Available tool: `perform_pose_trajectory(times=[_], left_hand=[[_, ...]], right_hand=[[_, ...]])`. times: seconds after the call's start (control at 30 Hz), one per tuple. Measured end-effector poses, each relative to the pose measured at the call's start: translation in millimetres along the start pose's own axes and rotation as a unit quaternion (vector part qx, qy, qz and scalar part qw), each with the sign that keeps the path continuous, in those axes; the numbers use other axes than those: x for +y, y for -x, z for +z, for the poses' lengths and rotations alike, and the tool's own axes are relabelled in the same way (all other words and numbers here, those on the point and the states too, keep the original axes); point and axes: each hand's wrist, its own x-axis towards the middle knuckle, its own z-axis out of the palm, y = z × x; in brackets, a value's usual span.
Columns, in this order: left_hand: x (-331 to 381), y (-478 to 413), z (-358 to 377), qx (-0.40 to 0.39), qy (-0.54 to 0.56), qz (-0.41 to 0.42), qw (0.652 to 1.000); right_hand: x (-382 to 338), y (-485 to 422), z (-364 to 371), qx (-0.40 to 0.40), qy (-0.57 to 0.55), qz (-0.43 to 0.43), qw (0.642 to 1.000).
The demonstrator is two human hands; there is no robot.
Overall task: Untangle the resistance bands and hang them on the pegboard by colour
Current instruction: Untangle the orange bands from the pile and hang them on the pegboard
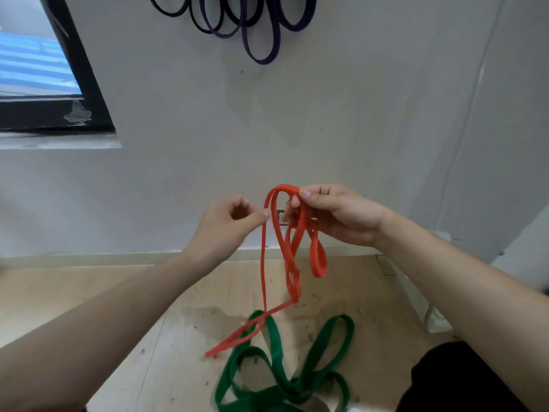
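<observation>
Before a pale wall point(341, 120), held up between both hands: red band point(292, 248), looped and twisted on itself. Right hand point(338, 215) closed around its top bend, several strands gathered in the fist. Left hand point(227, 227) pinching a single strand between thumb and forefinger, just beside the right. Trailing down from there to the wooden floor point(124, 316), with the lowest red loop lying across the green bands point(282, 373). Heaped on the floor below the hands, wide and tangled. High on the wall, hanging in overlapping loops: black bands point(196, 20) at left, purple bands point(261, 52) at right. At far left, a dark-framed window point(44, 72).
</observation>
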Motion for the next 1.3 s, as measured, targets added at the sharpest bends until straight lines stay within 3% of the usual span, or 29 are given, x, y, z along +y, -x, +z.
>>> perform_pose_trajectory(times=[0.1, 0.27, 0.43, 0.57, 0.77, 0.97, 1.03, 1.07, 1.2, 1.3], left_hand=[[2.8, 12.8, 16.7, -0.119, 0.039, -0.05, 0.991], [11.5, 20.5, 34.5, -0.129, 0.105, -0.075, 0.983], [1.0, 17.1, 25.3, -0.109, 0.068, -0.09, 0.988], [-26.7, 14.0, 10.3, -0.187, -0.071, -0.113, 0.973], [-57.9, 16.1, -0.1, -0.301, -0.247, -0.12, 0.913], [-64.7, 22.0, 2.3, -0.397, -0.51, -0.107, 0.755], [-64.8, 23.0, 3.0, -0.404, -0.53, -0.099, 0.739], [-64.6, 21.6, 3.2, -0.386, -0.519, -0.078, 0.759], [-57.8, 13.7, 8.7, -0.249, -0.268, -0.007, 0.931], [-40.4, 20.7, 22.4, -0.206, -0.045, -0.025, 0.977]], right_hand=[[-0.7, 0.7, 2.1, -0.003, -0.041, -0.005, 0.999], [-2.3, 3.5, 0.7, -0.005, -0.077, -0.001, 0.997], [0.4, 5.5, -13.8, 0.047, -0.04, 0.008, 0.998], [0.9, 6.1, -20.7, 0.097, -0.087, 0.003, 0.992], [3.9, 6.9, -23.0, 0.109, -0.077, 0.021, 0.991], [0.9, 8.1, -18.8, 0.113, -0.123, 0.025, 0.986], [-0.2, 8.5, -17.5, 0.113, -0.114, 0.022, 0.987], [-0.8, 8.9, -15.5, 0.107, -0.104, 0.022, 0.988], [0.7, 9.7, -3.3, 0.067, -0.057, 0.021, 0.996], [3.7, 7.9, 3.7, 0.057, -0.028, 0.017, 0.998]])
